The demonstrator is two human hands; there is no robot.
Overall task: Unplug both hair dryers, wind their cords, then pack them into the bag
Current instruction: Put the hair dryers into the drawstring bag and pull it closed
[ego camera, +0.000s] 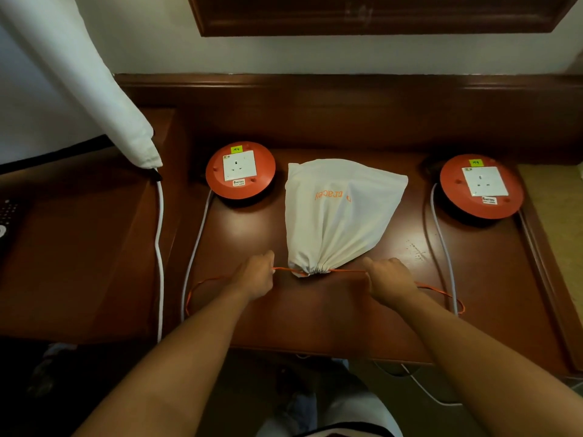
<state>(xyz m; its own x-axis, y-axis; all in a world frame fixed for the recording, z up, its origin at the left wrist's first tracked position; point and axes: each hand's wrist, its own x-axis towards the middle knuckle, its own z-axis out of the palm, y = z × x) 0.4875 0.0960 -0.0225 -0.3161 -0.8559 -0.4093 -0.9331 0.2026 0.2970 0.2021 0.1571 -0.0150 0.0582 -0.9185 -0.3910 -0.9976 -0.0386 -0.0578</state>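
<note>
A white cloth drawstring bag with orange lettering (339, 212) lies at the centre of the frame on a dark reddish wooden desk (315, 316), its gathered mouth pointing to the lower edge, between the two hands. A thin orange drawstring (345, 270) runs out of the mouth to both sides. The left hand (256, 275), just left of the mouth, pinches one end; the right hand (388, 279), just right, grips the other. Behind the bag, at centre left and centre right, sit two round orange socket reels (240, 170) (481, 186), each trailing a white cable (194, 250).
</note>
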